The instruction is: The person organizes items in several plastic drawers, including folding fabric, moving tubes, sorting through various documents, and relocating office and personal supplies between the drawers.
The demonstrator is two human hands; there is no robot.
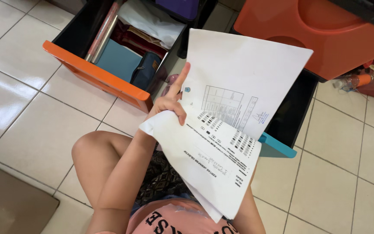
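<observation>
My left hand (pixel 169 100) grips the left edge of a stack of white printed paper sheets (pixel 230 112), its index finger raised along the upper sheet's edge. The upper sheet shows a table and small print; a lower sheet folds toward me over my lap. My right hand is hidden behind the papers; only its forearm (pixel 251 208) shows below them. I sit on the tiled floor with my left knee (pixel 92 147) bent.
An open orange-fronted drawer (pixel 96 73) at upper left holds a rolled tube, a teal folder, a dark blue pouch and cloth. A blue-fronted drawer (pixel 278 146) lies behind the papers. An orange plastic cabinet top (pixel 325 30) stands upper right, a bottle (pixel 353 81) beside it. Brown mat lower left.
</observation>
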